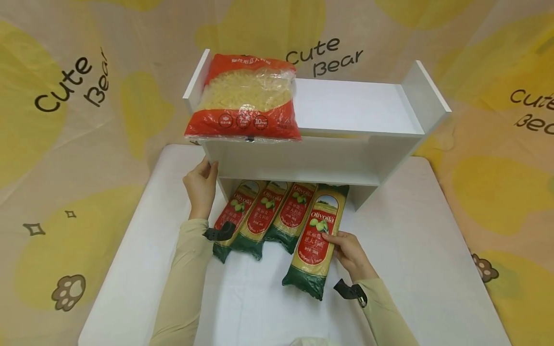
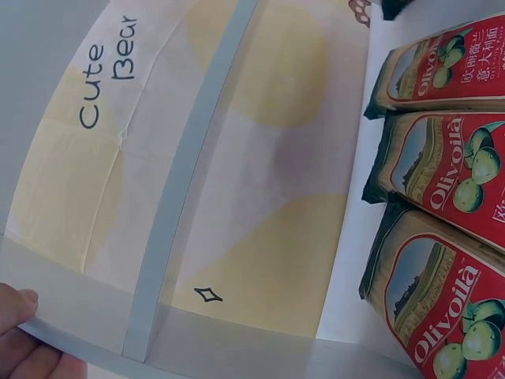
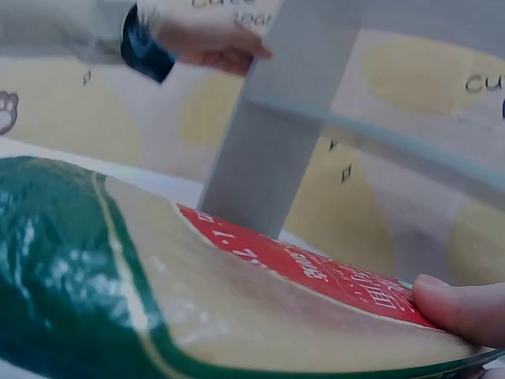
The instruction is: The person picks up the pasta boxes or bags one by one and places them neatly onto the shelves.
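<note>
My right hand [image 1: 351,252] grips a green, gold and red pack of spaghetti [image 1: 315,240] by its right edge, thumb on the label. The pack slants up, its far end at the lower opening of a white shelf unit [image 1: 298,180]. In the right wrist view its green end [image 3: 55,260] fills the lower left, with my thumb [image 3: 454,304] on the near edge. My left hand [image 1: 202,187] pinches the front edge of the unit's left side panel. Three like spaghetti packs [image 1: 295,211] lie side by side, their far ends under the lower shelf.
A large red and clear bag of pasta [image 1: 244,98] sits on the top shelf at the left, overhanging its front edge. The unit stands on a white table [image 1: 402,250]. Behind hangs a yellow and beige printed cloth [image 1: 143,62].
</note>
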{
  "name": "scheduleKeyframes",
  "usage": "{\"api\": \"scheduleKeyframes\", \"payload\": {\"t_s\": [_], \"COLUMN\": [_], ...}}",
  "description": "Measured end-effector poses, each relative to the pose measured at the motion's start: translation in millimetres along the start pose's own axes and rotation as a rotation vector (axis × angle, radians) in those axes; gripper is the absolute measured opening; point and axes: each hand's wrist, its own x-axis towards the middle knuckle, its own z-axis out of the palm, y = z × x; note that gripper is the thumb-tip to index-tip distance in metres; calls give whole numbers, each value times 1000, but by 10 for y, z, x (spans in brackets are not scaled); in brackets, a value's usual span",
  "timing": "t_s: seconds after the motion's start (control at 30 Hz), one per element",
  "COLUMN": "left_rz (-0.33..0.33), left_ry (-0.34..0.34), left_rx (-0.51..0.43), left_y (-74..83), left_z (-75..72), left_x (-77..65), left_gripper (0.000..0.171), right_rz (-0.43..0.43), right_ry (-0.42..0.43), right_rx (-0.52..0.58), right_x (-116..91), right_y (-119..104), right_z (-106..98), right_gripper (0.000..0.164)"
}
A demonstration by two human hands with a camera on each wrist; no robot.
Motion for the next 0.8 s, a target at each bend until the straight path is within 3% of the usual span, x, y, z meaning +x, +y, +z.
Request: {"api": "scheduleKeyframes", "payload": {"t_s": [0.43, 0.8], "left_rz": [26, 33], "left_ry": [21, 22], "left_rx": [19, 11], "left_y": [12, 3], "left_z": [-4, -2], "left_x": [-2, -4], "left_gripper": [29, 29], "right_rz": [-12, -38], "right_ry": [-160, -258], "right_rx": [36, 77], "right_x": [-399, -734], "right_y": [-206, -363], "right_z": [22, 19], "right_gripper": [36, 13]}}
